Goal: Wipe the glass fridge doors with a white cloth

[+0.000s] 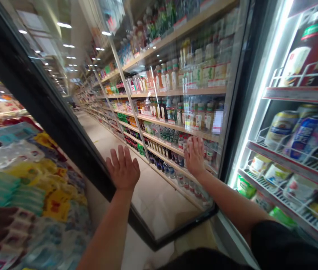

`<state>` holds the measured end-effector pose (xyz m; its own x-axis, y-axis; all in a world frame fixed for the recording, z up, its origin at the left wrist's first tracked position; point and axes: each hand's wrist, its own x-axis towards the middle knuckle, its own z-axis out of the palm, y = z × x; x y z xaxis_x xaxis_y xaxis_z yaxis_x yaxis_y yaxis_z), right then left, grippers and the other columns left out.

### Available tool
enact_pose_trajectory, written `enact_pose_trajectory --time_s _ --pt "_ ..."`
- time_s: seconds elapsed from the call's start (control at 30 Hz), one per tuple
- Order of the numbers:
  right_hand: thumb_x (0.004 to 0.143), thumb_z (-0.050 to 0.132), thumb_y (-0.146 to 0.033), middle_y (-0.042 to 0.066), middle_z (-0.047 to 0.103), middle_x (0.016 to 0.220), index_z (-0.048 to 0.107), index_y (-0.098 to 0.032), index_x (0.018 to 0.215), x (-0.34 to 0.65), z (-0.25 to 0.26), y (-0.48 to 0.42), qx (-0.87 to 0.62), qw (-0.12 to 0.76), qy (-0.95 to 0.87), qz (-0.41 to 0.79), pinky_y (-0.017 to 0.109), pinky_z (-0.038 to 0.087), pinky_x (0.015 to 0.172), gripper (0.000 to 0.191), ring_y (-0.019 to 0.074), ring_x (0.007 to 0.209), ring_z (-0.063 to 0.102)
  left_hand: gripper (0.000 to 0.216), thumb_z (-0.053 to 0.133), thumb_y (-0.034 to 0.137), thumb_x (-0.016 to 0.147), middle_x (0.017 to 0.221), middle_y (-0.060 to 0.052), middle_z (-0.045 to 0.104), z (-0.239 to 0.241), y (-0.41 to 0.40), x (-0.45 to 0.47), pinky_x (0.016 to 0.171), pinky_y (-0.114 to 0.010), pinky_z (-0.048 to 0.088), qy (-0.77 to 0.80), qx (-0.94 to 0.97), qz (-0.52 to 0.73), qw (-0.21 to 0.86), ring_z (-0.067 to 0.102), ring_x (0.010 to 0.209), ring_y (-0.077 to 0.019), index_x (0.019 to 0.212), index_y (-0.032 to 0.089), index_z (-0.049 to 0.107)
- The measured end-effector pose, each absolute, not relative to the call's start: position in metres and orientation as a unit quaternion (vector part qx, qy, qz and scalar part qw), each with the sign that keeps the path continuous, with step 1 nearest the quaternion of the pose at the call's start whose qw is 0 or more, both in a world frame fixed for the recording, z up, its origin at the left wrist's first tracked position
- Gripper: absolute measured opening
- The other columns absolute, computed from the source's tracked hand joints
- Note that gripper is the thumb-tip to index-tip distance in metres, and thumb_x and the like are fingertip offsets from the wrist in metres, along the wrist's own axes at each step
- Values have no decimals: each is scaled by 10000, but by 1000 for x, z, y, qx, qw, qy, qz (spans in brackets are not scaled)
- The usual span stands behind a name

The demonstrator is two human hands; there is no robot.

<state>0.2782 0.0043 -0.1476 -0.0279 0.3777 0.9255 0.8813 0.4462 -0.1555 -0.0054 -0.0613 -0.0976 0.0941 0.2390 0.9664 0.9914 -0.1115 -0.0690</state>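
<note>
A glass cooler door point(161, 210) with a black frame point(35, 82) stands swung open in front of me. My left hand point(123, 168) lies with its fingers spread at the frame's left bar, the palm towards the glass. Against the pane, lower right of its middle, my right hand point(195, 155) rests with fingers stretched upward. A pale, blurred patch covers its fingers; whether it is a reflection or something thin under them, I cannot tell. Both hands appear to touch the door.
Right of the door, the lit cooler's wire shelves point(288, 161) hold cans point(281, 127), bottles point(311, 48) and packs. Through the glass, long shelves of bottles point(167, 77) run along an aisle floor point(99, 127). At left are heaped packaged goods point(29, 176).
</note>
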Motion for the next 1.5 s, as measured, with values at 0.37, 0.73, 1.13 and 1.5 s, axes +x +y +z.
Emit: enact_pose_trajectory --time_s 0.37,0.73,1.13,1.5 --pt "1036 317 -379 195 303 1625 360 -133 1530 299 -148 19 -530 580 -605 -129 624 221 1212 554 303 1549 175 675 503 272 967 1568 -182 366 -94 -62 -3 1239 -525 150 -486 -587 -425 489 164 1535 -296 1579 161 241" --pt "1014 215 -494 317 315 1560 342 -17 1484 351 -129 58 -576 665 -473 -39 675 239 1180 681 375 1513 236 697 528 269 949 1559 -167 380 -93 -65 -2 1236 -498 178 -489 -574 -414 510 187 1530 -290 1575 148 248" --pt "1036 321 -364 228 311 1607 393 -94 1486 324 -116 32 -482 580 -630 -183 618 251 1213 530 302 1559 125 696 546 263 941 1544 -164 406 -91 -66 -2 1245 -471 164 -478 -574 -419 516 187 1530 -273 1570 150 269" --pt "1021 400 -267 141 388 1597 244 -189 1590 274 -101 2 -375 479 -751 -256 586 258 1230 595 279 1570 101 695 534 261 951 1542 -158 402 -92 -68 -1 1253 -478 153 -482 -581 -423 501 181 1526 -270 1577 165 248"
